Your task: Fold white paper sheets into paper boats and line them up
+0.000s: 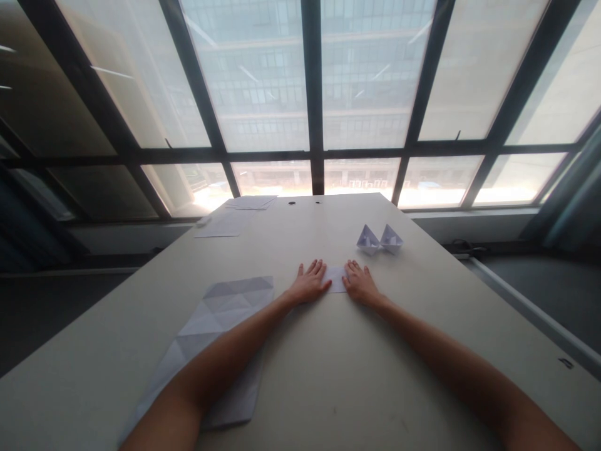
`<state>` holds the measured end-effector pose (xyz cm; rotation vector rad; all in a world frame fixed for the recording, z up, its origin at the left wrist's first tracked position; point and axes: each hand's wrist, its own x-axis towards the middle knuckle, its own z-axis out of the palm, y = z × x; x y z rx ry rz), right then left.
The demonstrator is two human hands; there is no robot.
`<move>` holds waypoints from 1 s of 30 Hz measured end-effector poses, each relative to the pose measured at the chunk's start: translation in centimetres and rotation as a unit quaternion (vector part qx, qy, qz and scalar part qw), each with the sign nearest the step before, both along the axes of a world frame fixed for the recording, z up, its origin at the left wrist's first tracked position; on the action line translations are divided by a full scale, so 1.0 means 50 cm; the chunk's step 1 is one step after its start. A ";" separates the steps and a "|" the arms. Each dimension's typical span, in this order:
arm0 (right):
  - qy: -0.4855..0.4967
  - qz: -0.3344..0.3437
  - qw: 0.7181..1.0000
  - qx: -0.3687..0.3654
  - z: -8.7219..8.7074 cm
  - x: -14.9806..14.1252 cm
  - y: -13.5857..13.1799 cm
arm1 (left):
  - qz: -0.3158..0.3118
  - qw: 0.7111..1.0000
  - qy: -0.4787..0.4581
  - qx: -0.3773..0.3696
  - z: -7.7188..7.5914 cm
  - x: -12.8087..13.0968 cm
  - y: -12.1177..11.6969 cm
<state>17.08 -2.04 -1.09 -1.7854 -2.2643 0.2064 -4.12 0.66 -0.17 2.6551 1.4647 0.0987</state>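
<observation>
A small white piece of paper lies flat on the table between my hands. My left hand rests on its left edge, fingers spread and pointing away from me. On the paper's right edge lies my right hand, its fingers stretched out too. Parts of both edges are hidden under the hands. Beyond my right hand stand two folded paper boats, side by side. A large creased sheet of paper lies to the left, partly covered by my left forearm.
The white table reaches toward large windows with dark frames. Several flat paper sheets lie at its far left. Two small dark spots mark the far end. A small dark item sits near the right edge.
</observation>
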 end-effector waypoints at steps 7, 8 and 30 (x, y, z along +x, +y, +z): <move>0.011 0.098 0.995 0.011 0.014 -0.004 -0.004 | -0.108 0.994 0.003 0.013 0.004 -0.007 0.000; 0.016 0.106 0.994 0.011 0.014 -0.004 -0.004 | -0.117 0.993 0.001 0.009 0.005 -0.007 0.000; 0.050 0.108 0.992 0.051 0.023 -0.016 -0.012 | -0.126 0.990 -0.065 0.006 0.013 0.013 -0.012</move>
